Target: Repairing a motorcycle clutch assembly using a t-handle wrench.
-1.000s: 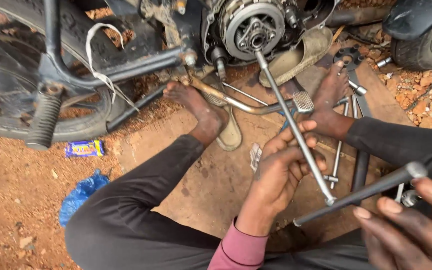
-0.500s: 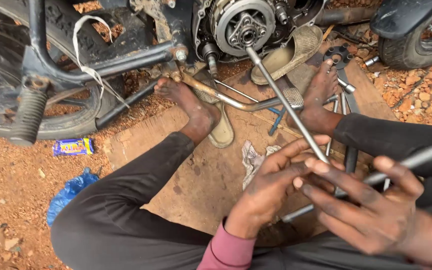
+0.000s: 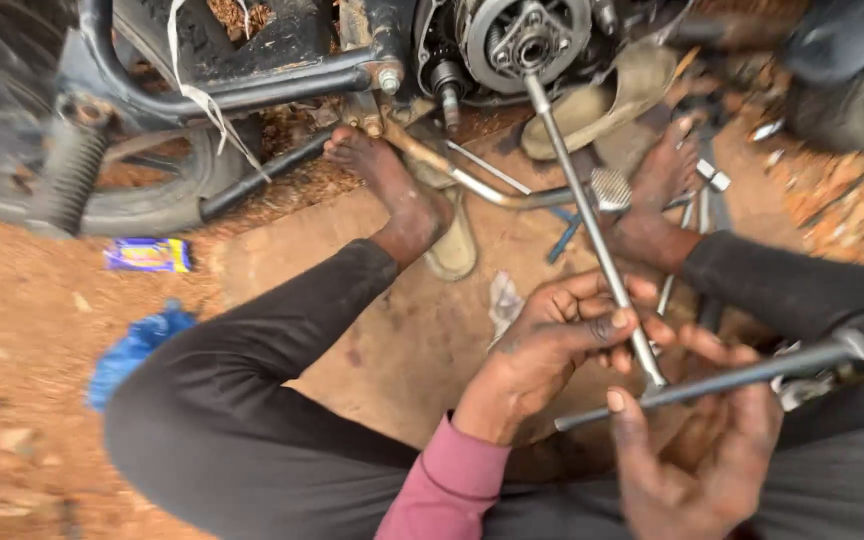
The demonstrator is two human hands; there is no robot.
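Observation:
I sit on the ground facing a motorcycle engine [image 3: 527, 40] with its round clutch hub exposed. A long metal socket wrench [image 3: 592, 220] runs from the hub's centre down to my left hand [image 3: 562, 335], whose fingers are closed around its lower end. My right hand [image 3: 697, 450] grips a second grey metal bar [image 3: 722, 380], which lies crosswise just under the wrench's end. My bare feet [image 3: 397, 195] rest by the engine, and my legs are in dark trousers.
A black tyre and footpeg [image 3: 72, 175] are at the left. A sandal [image 3: 452, 250] lies under my left foot. Several loose tools and bolts [image 3: 702, 190] lie at the right. A blue wrapper [image 3: 147, 255] and blue rag [image 3: 132, 345] sit on red dirt.
My right hand has brought the grey bar in from the right, up to the lower end of the long wrench. My left hand stays closed on the wrench.

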